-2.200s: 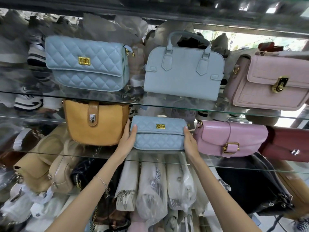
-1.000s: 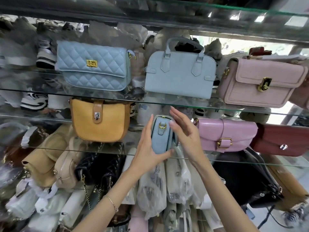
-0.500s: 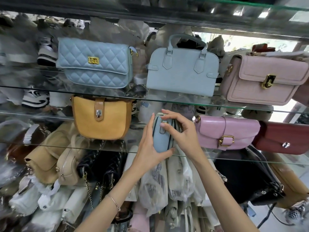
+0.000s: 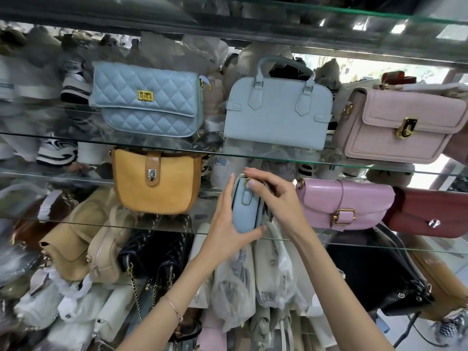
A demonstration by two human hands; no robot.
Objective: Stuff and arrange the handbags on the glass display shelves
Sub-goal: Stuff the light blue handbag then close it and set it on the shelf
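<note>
A small light-blue quilted bag [image 4: 247, 209] stands end-on at the middle of the lower glass shelf [image 4: 162, 228], its narrow side with a gold ring facing me. My left hand [image 4: 226, 224] grips it from the left, thumb curled under its base. My right hand [image 4: 276, 198] curls over its top and right side, fingers on the ring end. A mustard saddle bag [image 4: 155, 182] sits to its left, a pink flap bag [image 4: 344, 203] and a dark red bag [image 4: 430, 214] to its right.
On the upper glass shelf [image 4: 126, 141] stand a blue quilted bag [image 4: 149, 98], a pale blue handled bag [image 4: 277, 107] and a pink clasp bag [image 4: 400, 125]. Below hang beige, black and plastic-wrapped bags [image 4: 235, 287]. Wrapped stock fills the space behind the shelves.
The small blue bag faced front between my flat hands; it has been turned end-on. My right hand has closed over its top and both hands now grip it.
</note>
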